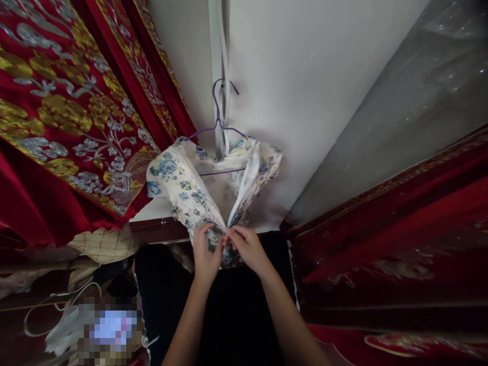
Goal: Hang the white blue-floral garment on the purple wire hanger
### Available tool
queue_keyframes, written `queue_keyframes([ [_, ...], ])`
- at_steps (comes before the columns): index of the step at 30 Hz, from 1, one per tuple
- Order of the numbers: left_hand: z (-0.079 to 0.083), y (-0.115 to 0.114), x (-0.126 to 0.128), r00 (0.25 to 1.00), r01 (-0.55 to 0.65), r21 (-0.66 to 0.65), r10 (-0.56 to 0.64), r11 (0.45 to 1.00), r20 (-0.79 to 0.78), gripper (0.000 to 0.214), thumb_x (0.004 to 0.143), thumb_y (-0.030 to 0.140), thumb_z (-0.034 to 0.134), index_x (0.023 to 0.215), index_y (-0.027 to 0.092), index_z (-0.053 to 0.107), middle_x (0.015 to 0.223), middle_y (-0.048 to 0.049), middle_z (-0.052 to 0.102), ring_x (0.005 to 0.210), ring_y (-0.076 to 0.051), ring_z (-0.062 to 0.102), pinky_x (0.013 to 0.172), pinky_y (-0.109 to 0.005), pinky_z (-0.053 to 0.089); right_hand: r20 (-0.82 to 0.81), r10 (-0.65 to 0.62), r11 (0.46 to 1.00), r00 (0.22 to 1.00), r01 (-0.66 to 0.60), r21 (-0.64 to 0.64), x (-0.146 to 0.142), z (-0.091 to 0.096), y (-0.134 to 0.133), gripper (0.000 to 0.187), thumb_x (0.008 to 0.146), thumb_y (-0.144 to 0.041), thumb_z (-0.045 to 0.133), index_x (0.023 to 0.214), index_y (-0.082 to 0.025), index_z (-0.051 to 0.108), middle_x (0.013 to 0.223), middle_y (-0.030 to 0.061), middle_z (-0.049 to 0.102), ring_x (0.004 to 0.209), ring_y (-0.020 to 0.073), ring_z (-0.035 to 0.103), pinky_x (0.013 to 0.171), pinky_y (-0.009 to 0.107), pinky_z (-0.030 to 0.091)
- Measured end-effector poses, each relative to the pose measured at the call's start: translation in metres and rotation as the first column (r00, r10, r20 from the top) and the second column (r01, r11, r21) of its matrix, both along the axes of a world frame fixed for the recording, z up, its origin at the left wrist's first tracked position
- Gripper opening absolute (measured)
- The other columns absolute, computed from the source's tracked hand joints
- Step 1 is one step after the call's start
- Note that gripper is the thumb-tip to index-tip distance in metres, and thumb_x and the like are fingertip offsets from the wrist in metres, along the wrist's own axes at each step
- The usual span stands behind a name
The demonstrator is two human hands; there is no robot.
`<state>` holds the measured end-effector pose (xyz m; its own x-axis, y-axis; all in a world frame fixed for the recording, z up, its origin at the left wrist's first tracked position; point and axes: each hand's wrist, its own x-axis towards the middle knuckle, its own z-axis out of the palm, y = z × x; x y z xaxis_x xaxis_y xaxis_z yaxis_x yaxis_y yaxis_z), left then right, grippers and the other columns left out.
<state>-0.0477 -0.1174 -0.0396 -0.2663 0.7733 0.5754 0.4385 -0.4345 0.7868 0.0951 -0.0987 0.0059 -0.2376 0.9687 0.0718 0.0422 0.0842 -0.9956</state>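
A white floral dress or blouse (186, 188) with blue flowers hangs from a purple wire hanger (218, 122) in front of me, its neckline gaping in a V. My left hand (207, 254) is at the bottom of the V, thumb and fingers curled on the fabric. Right beside it, my right hand (246, 246) pinches the cloth at the same point where the two front edges meet. Whatever small fastening may lie between the fingertips is hidden. The garment's lower part rests near my dark-clothed lap.
Red curtains (76, 101) with gold and silver embroidery hang at the left. A pale wall (305, 76) stands behind, with white straps (219, 46) running down it. Red cloth (400, 244) under clear plastic lies right. White cables (61, 305) and a pixelated patch are at lower left.
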Motion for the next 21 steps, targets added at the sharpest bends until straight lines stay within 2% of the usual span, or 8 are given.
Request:
queue_keyframes([
  [2,0.004,0.006,0.009,0.995,0.101,-0.059,-0.101,0.993,-0.004,0.029,0.086,0.022,0.062,0.115,0.018,0.057,0.104,-0.0077,0.063,0.096,-0.021,0.062,0.088,-0.034,0.048,0.033,0.044,0.999,0.998,-0.045,0.025,-0.002,0.007,-0.003,0.034,0.092,-0.04,0.053,0.068,-0.018,0.062,0.065,0.0014,0.063,0.059,0.0124,0.053,0.058,0.024,0.039],
  [5,0.008,0.012,0.015,0.991,0.133,-0.069,-0.134,0.989,-0.004,0.005,0.089,0.021,0.057,0.093,0.018,0.059,0.084,-0.0021,0.061,0.078,-0.017,0.059,0.075,-0.027,0.046,0.038,0.069,0.997,0.997,-0.07,0.03,-0.001,0.021,0.002,0.032,0.092,-0.039,0.054,0.07,-0.017,0.062,0.062,0.0007,0.063,0.059,0.0122,0.055,0.057,0.023,0.04],
  [7,0.009,0.012,0.016,0.987,0.154,-0.085,-0.157,0.984,-0.029,0.01,0.089,0.022,0.058,0.08,0.018,0.056,0.076,-0.0006,0.058,0.072,-0.015,0.057,0.07,-0.026,0.044,-0.032,0.047,0.999,0.998,-0.047,-0.003,0.001,0.038,0.016,0.033,0.092,-0.043,0.054,0.074,-0.017,0.062,0.058,-0.0001,0.062,0.05,0.0104,0.051,0.05,0.022,0.037],
  [11,0.004,0.007,0.021,0.965,0.192,-0.141,-0.213,0.971,-0.151,0.013,0.089,0.02,0.055,0.076,0.019,0.053,0.074,-0.0013,0.056,0.071,-0.016,0.056,0.067,-0.025,0.042,-0.192,-0.059,0.994,0.98,0.076,0.081,0.002,0.098,0.062,0.034,0.09,-0.045,0.059,0.074,-0.016,0.062,0.05,-0.0015,0.058,0.038,0.0065,0.039,0.04,0.02,0.027],
  [15,0.002,0.01,0.019,0.869,0.253,-0.248,-0.332,0.935,-0.368,0.012,0.086,0.012,0.051,0.077,0.02,0.052,0.078,-0.0026,0.058,0.077,-0.018,0.059,0.069,-0.027,0.043,-0.285,-0.124,0.964,0.951,0.183,0.193,-0.004,0.157,0.099,0.033,0.093,-0.04,0.059,0.07,-0.016,0.059,0.049,-0.002,0.054,0.04,0.0053,0.042,0.039,0.018,0.027],
  [18,0.019,0.023,0.009,0.803,0.28,-0.32,-0.404,0.905,-0.438,0.01,0.085,0.011,0.053,0.081,0.02,0.056,0.081,-0.0026,0.062,0.079,-0.019,0.061,0.072,-0.029,0.046,-0.266,-0.122,0.954,0.956,0.187,0.233,-0.01,0.168,0.1,0.035,0.095,-0.042,0.056,0.071,-0.017,0.057,0.05,-0.003,0.052,0.041,0.005,0.043,0.039,0.018,0.027],
  [20,0.046,0.036,0.001,0.823,0.314,-0.264,-0.4,0.912,-0.403,0.011,0.087,0.017,0.059,0.098,0.021,0.06,0.089,-0.0038,0.066,0.083,-0.02,0.063,0.078,-0.032,0.049,-0.243,-0.092,0.95,0.966,0.158,0.268,-0.012,0.162,0.093,0.034,0.095,-0.044,0.056,0.073,-0.018,0.057,0.05,-0.0037,0.052,0.04,0.0051,0.042,0.039,0.018,0.027],
  [21,0.064,0.043,-0.003,0.852,0.326,-0.192,-0.376,0.926,-0.365,0.024,0.089,0.021,0.061,0.113,0.021,0.059,0.096,-0.0051,0.068,0.087,-0.021,0.064,0.081,-0.034,0.05,-0.234,-0.076,0.948,0.969,0.143,0.285,-0.013,0.158,0.089,0.033,0.095,-0.044,0.056,0.074,-0.019,0.056,0.05,-0.004,0.052,0.04,0.0053,0.042,0.039,0.018,0.028],
])
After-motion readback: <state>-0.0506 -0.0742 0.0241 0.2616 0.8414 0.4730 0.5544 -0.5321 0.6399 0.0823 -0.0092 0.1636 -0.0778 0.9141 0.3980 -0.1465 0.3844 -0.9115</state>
